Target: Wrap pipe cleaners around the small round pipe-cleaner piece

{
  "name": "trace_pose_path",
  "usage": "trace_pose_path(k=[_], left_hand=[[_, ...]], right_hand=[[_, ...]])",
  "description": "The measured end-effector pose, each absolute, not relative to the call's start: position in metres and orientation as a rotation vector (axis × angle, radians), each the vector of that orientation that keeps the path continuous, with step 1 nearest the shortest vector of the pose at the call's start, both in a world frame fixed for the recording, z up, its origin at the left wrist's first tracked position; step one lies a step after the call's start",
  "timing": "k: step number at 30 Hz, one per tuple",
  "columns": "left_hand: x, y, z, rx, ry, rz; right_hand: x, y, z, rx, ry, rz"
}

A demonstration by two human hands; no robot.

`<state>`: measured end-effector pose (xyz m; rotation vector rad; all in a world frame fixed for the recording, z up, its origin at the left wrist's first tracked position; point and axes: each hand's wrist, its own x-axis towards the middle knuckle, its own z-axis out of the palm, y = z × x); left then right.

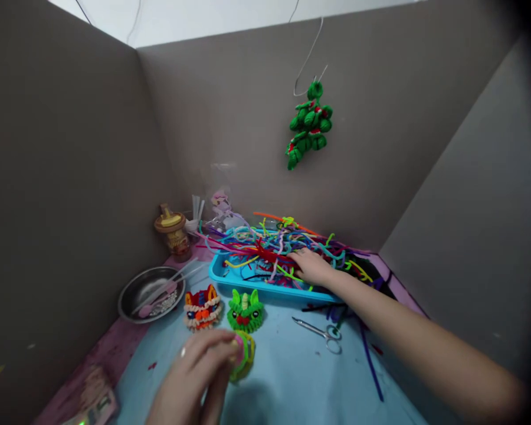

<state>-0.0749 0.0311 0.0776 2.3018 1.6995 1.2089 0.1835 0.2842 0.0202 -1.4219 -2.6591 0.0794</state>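
Note:
My left hand (199, 372), a little blurred, is closed on a small piece of pipe-cleaner work (246, 356) in yellow, green and pink. My right hand (312, 267) reaches into the blue tray (265, 289), among a tangled heap of coloured pipe cleaners (265, 252). Its finger and thumb are apart over the heap, and some fingertips are hidden. A green pipe-cleaner animal head (245, 311) stands just beyond my left hand. Beside it on the left is an orange and red animal head (202, 310) with cream trim.
Scissors (321, 334) lie below the tray. On the left stands a metal bowl (128, 300) with pink-ended sticks, and behind it a brown and yellow jar (172, 233). A green pipe-cleaner ornament (310, 124) hangs on the back panel. Grey panels enclose the table.

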Motion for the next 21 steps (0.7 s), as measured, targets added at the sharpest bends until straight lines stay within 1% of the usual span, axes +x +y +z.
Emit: trace_pose_path(k=[3,6,8,12,16,19,20,21], left_hand=[[-0.087,0.082,0.121,2.391,1.882,0.942],[-0.096,0.143,0.136,2.379,2.172,0.694],[-0.098,0.180,0.130,2.409,2.207,0.535],[-0.104,0.232,0.105,2.486,2.122,0.225],[-0.125,0.256,0.085,2.400,2.105,0.195],[-0.141,0.260,0.083,2.380,2.070,0.231],[-0.145,0.260,0.085,2.401,2.062,0.185],[-0.148,0.259,0.090,2.482,2.031,0.021]], right_hand=[[0.183,0.275,0.020,-1.332,-2.587,0.158],[0.177,0.264,0.029,-1.230,-2.474,0.206],[0.174,0.256,0.036,-1.161,-2.391,0.219],[0.173,0.238,0.044,-1.018,-2.218,0.196],[0.176,0.225,0.049,-0.872,-2.143,0.192],[0.171,0.216,0.052,-0.757,-2.194,0.241],[0.167,0.213,0.054,-0.720,-2.220,0.263],[0.162,0.210,0.055,-0.696,-2.243,0.290]])
